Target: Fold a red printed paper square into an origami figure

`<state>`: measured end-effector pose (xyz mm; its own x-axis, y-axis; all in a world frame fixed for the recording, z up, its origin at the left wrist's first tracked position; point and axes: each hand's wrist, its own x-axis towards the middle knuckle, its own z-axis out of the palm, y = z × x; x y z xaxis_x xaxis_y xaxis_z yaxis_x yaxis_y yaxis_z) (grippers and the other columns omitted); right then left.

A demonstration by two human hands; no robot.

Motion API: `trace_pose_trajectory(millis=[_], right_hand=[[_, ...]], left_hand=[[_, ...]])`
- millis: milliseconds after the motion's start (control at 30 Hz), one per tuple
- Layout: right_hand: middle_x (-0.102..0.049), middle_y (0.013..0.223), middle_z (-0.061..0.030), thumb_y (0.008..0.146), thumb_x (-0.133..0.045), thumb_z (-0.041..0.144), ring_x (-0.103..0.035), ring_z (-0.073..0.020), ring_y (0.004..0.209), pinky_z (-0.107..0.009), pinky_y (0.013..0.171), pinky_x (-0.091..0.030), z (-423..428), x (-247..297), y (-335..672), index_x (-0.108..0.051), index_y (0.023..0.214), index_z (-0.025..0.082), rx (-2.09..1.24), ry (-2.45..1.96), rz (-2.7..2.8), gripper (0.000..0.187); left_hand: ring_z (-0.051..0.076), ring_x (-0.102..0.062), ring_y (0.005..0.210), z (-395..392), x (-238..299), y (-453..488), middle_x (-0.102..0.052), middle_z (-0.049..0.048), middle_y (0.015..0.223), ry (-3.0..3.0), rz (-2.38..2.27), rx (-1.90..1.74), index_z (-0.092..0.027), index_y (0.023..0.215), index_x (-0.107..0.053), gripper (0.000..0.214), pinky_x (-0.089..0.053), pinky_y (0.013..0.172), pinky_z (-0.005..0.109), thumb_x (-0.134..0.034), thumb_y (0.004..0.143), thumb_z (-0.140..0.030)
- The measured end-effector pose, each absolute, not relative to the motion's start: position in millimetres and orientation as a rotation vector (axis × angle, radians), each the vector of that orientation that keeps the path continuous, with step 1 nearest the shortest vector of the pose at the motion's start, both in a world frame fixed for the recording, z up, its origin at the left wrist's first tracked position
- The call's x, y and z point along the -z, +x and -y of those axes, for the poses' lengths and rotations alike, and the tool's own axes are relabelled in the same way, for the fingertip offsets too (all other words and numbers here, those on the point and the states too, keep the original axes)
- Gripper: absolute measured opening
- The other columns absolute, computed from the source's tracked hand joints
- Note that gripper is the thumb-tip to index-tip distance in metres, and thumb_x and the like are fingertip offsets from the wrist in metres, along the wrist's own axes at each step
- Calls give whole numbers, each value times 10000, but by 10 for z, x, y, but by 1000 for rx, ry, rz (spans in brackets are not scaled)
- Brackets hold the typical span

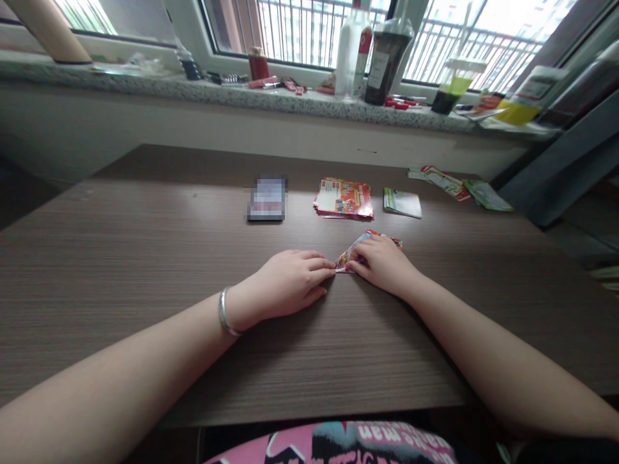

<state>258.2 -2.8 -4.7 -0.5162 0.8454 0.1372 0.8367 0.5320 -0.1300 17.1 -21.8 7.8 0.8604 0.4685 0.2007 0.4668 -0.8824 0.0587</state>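
A colourful printed sheet of paper, which looks folded to a point at its left, lies on the brown table in front of me. My left hand, with a silver bangle at the wrist, rests flat beside it. Its fingers are stretched out and the tips touch the paper's left corner. Over the paper's right part lies my right hand, fingers curled and pressing on it. That hand hides much of the sheet. Just beyond it are a stack of red and orange printed sheets and a smaller green and white stack.
A phone-like device, its screen blurred out, lies left of the stacks. Loose green and red papers sit at the far right. The granite windowsill holds a clear bottle, a dark drink cup and other small items.
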Motion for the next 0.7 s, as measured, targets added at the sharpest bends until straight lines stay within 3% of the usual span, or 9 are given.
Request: trace_pose_trajectory(millis=[333,700], right_hand=[[-719,832,-71,911,-553,376,-634,-223,801,-328,701,-386,119,-13,2545,-649,787,206,-26,-1590,2600,231],[-728,810,-50,892,-578,389,-638,-200,757,-311,678,-401,85,32,2574,-644,758,217,-145,-1541,2536,228]], left_hand=[[252,-561,1221,194,-92,160,-614,82,1323,3009,-776,-324,-179,1330,-556,434,-483,1030,417,-571,910,-291],[241,-641,1084,227,-155,162,-682,86,1191,3008,-893,-321,-174,1154,-679,290,-523,963,400,-534,911,-236]])
